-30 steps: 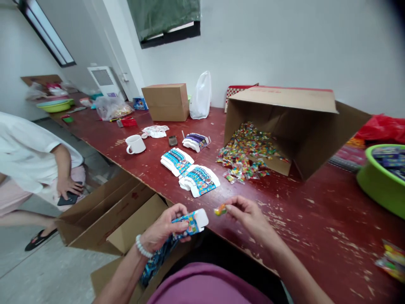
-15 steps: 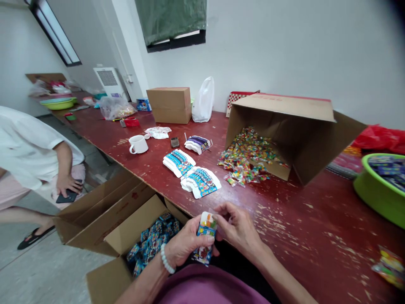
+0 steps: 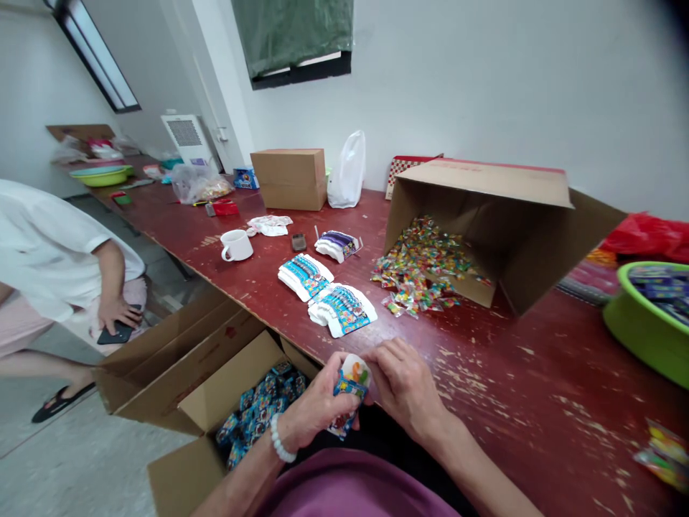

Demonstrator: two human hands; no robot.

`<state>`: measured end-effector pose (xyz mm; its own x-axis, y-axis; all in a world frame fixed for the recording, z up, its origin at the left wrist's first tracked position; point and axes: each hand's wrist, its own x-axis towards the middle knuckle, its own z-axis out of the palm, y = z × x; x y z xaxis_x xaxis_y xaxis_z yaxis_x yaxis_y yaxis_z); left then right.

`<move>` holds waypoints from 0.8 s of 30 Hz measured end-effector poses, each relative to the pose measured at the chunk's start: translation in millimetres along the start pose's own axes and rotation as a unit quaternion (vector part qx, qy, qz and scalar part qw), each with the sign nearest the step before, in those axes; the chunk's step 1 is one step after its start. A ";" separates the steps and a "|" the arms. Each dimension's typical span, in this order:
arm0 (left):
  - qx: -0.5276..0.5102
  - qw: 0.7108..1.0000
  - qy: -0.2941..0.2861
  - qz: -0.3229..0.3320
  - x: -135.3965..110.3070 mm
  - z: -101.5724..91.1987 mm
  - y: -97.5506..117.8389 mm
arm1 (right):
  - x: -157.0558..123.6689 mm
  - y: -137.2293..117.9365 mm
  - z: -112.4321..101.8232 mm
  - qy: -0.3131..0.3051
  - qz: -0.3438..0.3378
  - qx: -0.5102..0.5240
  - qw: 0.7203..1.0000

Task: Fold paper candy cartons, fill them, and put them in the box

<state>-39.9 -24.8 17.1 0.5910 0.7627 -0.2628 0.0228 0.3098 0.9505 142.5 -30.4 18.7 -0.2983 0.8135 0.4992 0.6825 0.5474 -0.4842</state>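
Note:
My left hand, with a white bead bracelet on the wrist, grips a small blue printed box held upright at the table's near edge. The box's white top flap is open and a colourful sweet shows in its mouth. My right hand is closed, its fingertips pressed on the box's top. Fanned stacks of flat blue-and-white boxes lie just beyond my hands. Further back, a heap of wrapped sweets spills from a cardboard carton lying on its side.
An open carton with filled blue boxes stands below the table on my left. A person in white sits at far left with a phone. A white mug, closed brown box, white bag and green basin are on the red table.
My hands came together: the box turned from sideways to upright, and the sweet held in my right fingers went into its open top. My right fingers now press on the flap.

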 end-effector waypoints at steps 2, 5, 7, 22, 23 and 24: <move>-0.004 1.000 -0.002 0.002 1.0 -1.0 -1.5 | -0.3 -1.0 -1.6 -0.005 -0.014 -0.015 1.000; -0.028 1.000 -0.009 0.011 2.7 -3.6 -5.7 | 1.4 -1.9 -5.4 -0.032 -0.024 0.013 0.999; -0.042 0.999 -0.014 0.020 3.5 -5.0 -6.9 | 3.9 -1.0 -8.7 -0.029 -0.013 0.044 0.999; -0.102 0.995 0.007 -0.005 6.5 11.1 -13.4 | 1.2 -1.2 -7.2 0.009 0.084 0.116 0.990; -0.102 0.995 0.008 0.001 6.3 11.9 -13.0 | 0.9 -0.9 -8.0 0.006 0.108 0.132 0.985; -0.098 0.995 0.010 0.008 6.2 12.5 -12.2 | 0.4 -0.4 -8.6 0.000 0.124 0.145 0.982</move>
<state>-26.4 -31.0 5.9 0.5735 0.7789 -0.2538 -0.1443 0.4010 0.9047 147.8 -32.0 25.3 -0.1479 0.9288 0.3399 0.5150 0.3657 -0.7753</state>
